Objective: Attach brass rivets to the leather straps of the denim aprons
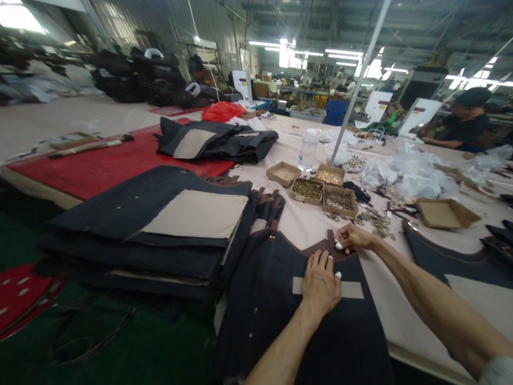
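A dark apron-like cloth panel (276,299) with brown trim lies before me, partly over the table edge. My left hand (320,280) rests flat on it, fingers stretched out, over a beige strip (352,290). At the panel's top edge my right hand (353,238) is closed in a pinch beside a short brown strap (331,241). What lies between those fingertips is hidden. White coverings sit on some fingertips of both hands. Small brass-coloured pieces show on the panel's left side.
At left is a stack of dark panels (160,214) with beige patches. Cardboard trays of small metal parts (306,190) stand beyond my hands, near a clear bottle (308,149). A metal pole (356,85) rises behind them. Another panel (441,251) lies right; a person (467,125) sits farther back.
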{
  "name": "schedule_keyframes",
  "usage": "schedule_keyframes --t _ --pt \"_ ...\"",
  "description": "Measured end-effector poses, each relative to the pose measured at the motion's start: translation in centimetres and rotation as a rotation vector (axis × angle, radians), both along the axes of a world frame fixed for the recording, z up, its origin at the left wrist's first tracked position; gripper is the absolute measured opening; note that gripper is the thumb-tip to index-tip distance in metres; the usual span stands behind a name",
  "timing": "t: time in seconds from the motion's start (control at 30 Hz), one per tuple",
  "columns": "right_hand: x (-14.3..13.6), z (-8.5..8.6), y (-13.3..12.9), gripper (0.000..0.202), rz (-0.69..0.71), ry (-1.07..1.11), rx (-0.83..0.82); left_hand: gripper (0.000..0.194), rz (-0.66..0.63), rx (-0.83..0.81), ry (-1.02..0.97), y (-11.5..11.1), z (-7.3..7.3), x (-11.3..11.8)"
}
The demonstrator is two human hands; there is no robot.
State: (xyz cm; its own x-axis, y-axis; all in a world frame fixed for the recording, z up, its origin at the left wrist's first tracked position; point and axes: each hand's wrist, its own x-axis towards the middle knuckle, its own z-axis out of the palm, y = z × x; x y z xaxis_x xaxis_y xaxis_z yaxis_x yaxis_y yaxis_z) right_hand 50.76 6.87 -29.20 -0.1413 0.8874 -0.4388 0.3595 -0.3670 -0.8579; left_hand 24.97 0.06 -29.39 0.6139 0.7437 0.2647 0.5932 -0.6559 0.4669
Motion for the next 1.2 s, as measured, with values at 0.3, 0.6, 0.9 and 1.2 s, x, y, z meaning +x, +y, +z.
schedule_keyframes --t 0.3,0.6,0.9,1.2 --pt "-1.1 -2.0 -2.7 0.028 -0.080 -0.117 0.309 0.048 -0.008 0.004 -0.016 -0.1 0.1 -0.2" --pt "-1.0 -0.9 -2.0 0.019 0.101 -0.505 0.513 0.047 0.003 0.003 -0.013 0.0 -0.1 0.0" --pt "-2.3 0.0 -2.6 0.016 0.214 -0.586 0.565 0.049 0.012 -0.016 -0.025 -0.1 0.1 0.0" --pt "-2.1 -0.3 -2.5 0.007 0.161 -0.582 0.482 0.049 0.017 -0.021 -0.024 -0.2 0.0 -0.1"
